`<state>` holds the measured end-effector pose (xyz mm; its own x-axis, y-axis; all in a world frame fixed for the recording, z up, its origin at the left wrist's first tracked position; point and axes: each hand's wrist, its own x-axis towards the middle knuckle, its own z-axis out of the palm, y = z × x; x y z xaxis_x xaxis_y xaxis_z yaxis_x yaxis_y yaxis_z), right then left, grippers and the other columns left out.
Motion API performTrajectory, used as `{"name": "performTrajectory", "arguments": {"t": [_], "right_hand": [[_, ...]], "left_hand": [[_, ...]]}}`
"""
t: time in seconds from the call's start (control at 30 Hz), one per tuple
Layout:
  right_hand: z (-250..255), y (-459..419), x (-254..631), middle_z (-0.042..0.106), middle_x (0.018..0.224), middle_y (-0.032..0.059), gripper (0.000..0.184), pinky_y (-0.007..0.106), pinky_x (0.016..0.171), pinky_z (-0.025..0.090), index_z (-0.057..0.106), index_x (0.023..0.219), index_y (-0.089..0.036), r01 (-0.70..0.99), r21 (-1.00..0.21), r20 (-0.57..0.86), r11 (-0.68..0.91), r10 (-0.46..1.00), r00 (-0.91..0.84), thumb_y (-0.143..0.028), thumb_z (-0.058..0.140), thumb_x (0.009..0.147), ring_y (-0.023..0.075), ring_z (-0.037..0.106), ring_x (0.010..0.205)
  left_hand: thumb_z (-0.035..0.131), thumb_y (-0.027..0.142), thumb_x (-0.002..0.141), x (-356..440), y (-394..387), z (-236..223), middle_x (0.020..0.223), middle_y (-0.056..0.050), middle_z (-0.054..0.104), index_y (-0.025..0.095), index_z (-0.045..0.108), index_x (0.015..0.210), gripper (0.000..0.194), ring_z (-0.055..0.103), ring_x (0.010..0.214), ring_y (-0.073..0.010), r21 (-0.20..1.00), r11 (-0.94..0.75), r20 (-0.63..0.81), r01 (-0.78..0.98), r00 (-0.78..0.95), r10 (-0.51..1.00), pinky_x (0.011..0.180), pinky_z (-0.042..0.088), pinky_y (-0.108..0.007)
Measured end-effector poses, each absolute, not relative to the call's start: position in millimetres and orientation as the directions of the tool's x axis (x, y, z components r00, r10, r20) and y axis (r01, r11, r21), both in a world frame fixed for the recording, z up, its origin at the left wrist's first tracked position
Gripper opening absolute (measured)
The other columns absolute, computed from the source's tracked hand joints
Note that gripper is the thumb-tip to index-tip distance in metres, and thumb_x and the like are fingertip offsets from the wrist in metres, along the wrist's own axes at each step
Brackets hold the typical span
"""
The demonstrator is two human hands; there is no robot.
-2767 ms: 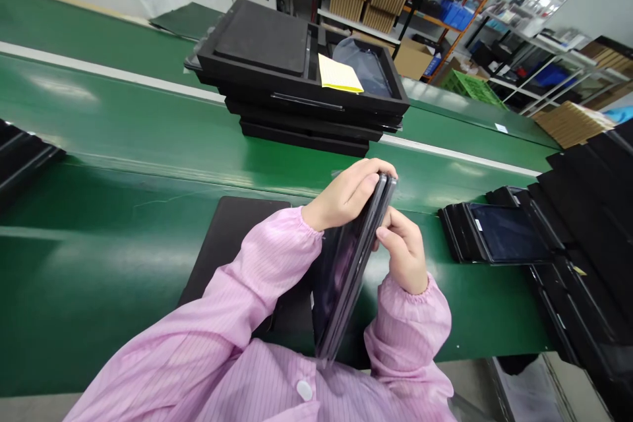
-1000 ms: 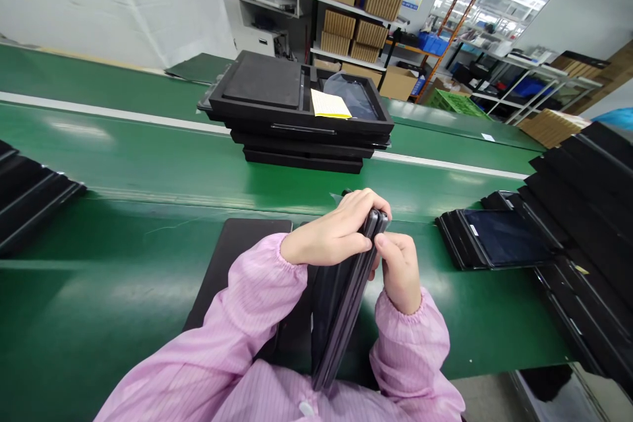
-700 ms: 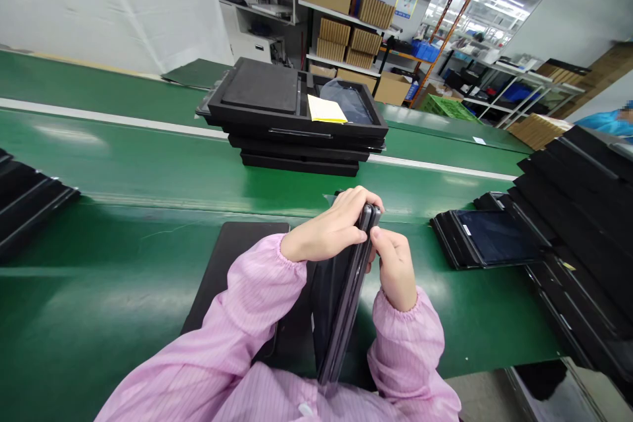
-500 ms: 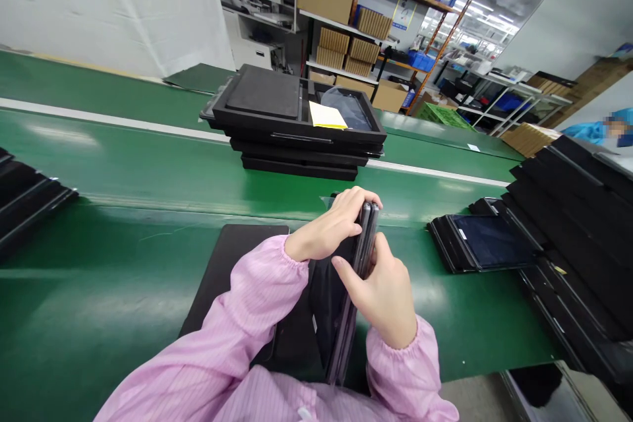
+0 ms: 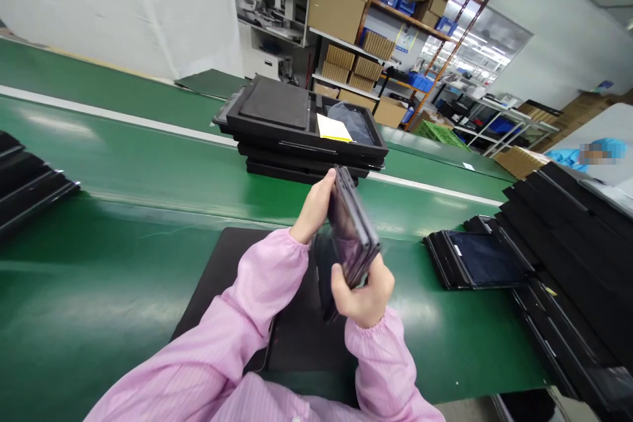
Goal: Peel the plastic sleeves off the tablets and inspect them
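Between my hands stands a small stack of dark, glossy tablets (image 5: 350, 227), pressed face to face and tilted on edge above the workbench. My left hand (image 5: 315, 208) grips them along the far left side, its fingers partly hidden behind them. Lower down on the near right corner is my right hand (image 5: 363, 293), thumb in front and fingers wrapped behind. Another dark panel hangs at the stack's left side, blurred; I cannot tell whether it belongs to the stack. Beneath lie flat black mats (image 5: 301, 343) on the green bench surface (image 5: 123, 290).
Black trays (image 5: 277, 105) are stacked ahead, a yellow-edged paper (image 5: 333, 128) on top. More tablets (image 5: 487, 258) lie at right beside a tall pile of black trays (image 5: 573, 231). Another black stack (image 5: 30, 191) stands at left. A person in a blue cap (image 5: 610, 148) is at far right.
The tablets have been raised off the mat and turned, their near end swinging up. My left hand has moved from the top edge to the left side; my right hand has shifted down and left.
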<state>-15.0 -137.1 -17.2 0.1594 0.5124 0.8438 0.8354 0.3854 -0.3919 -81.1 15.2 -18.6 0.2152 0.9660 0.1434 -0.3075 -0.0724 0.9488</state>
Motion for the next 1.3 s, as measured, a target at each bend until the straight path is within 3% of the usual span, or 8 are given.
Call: {"name": "performTrajectory", "arguments": {"t": [0.1, 0.23, 0.33, 0.53, 0.8, 1.1, 1.3], "right_hand": [[-14, -142, -19, 0.043, 0.047, -0.0080, 0.028, 0.024, 0.039, 0.034, 0.037, 0.068, -0.027, 0.796, -0.406, 0.756, 0.450, 0.655, 0.016, -0.028, 0.062, 0.080, 0.0104, 0.042, 0.037], [-2, -152, -13, 0.037, 0.052, -0.0091, 0.030, 0.024, 0.040, 0.030, 0.034, 0.073, -0.027, 0.715, -0.498, 0.700, 0.491, 0.714, -0.002, -0.034, 0.062, 0.081, 0.0095, 0.036, 0.039], [4, -154, -7, 0.032, 0.056, -0.0094, 0.034, 0.023, 0.041, 0.028, 0.032, 0.073, -0.027, 0.680, -0.529, 0.679, 0.509, 0.734, -0.021, -0.039, 0.062, 0.083, 0.0092, 0.032, 0.042], [6, -156, -3, 0.037, 0.058, -0.0092, 0.037, 0.022, 0.045, 0.032, 0.034, 0.075, -0.026, 0.623, -0.622, 0.560, 0.473, 0.826, -0.067, -0.044, 0.064, 0.083, 0.0086, 0.036, 0.045], [8, -155, 9, 0.046, 0.063, -0.0071, 0.026, 0.024, 0.051, 0.039, 0.038, 0.081, -0.026, 0.563, -0.695, 0.459, 0.448, 0.878, -0.132, -0.032, 0.063, 0.078, 0.0115, 0.044, 0.052], [-5, -150, 24, 0.048, 0.068, -0.0034, 0.020, 0.030, 0.057, 0.036, 0.042, 0.084, -0.025, 0.356, -0.821, 0.416, 0.446, 0.895, -0.162, -0.043, 0.049, 0.089, 0.0160, 0.044, 0.059], [-12, -150, 28, 0.046, 0.067, -0.0025, 0.022, 0.031, 0.057, 0.034, 0.044, 0.082, -0.025, 0.328, -0.837, 0.432, 0.438, 0.897, -0.098, -0.044, 0.046, 0.091, 0.0169, 0.043, 0.060]], "left_hand": [[0.037, 0.079, 0.088, -86, 15, -20, 0.053, 0.002, 0.046, 0.023, 0.045, 0.065, 0.061, 0.051, 0.054, -0.0155, 0.902, -0.149, 0.247, -0.404, 0.202, 0.948, 0.055, 0.044, -0.030], [0.042, 0.086, 0.081, -93, 8, -14, 0.052, 0.004, 0.042, 0.023, 0.045, 0.066, 0.065, 0.039, 0.048, -0.0116, 0.807, -0.359, 0.454, -0.469, 0.105, 0.885, 0.049, 0.034, -0.028], [0.047, 0.089, 0.074, -93, 6, -11, 0.053, 0.005, 0.044, 0.022, 0.048, 0.067, 0.068, 0.036, 0.047, -0.0106, 0.798, -0.402, 0.515, -0.449, 0.162, 0.842, 0.047, 0.030, -0.028], [0.042, 0.092, 0.074, -88, 8, -14, 0.054, 0.004, 0.043, 0.021, 0.049, 0.071, 0.071, 0.037, 0.049, -0.0112, 0.807, -0.388, 0.519, -0.445, 0.220, 0.826, 0.049, 0.031, -0.028], [0.037, 0.093, 0.075, -79, 12, -15, 0.063, 0.003, 0.042, 0.021, 0.050, 0.073, 0.073, 0.038, 0.057, -0.0130, 0.818, -0.355, 0.491, -0.452, 0.229, 0.840, 0.056, 0.036, -0.030], [0.040, 0.092, 0.075, -75, 15, -18, 0.065, 0.003, 0.042, 0.022, 0.049, 0.073, 0.071, 0.042, 0.062, -0.0134, 0.823, -0.316, 0.461, -0.473, 0.231, 0.857, 0.057, 0.039, -0.028], [0.038, 0.091, 0.077, -75, 12, -15, 0.067, 0.002, 0.042, 0.023, 0.044, 0.072, 0.069, 0.043, 0.064, -0.0139, 0.827, -0.334, 0.470, -0.451, 0.230, 0.852, 0.058, 0.039, -0.028]]}}
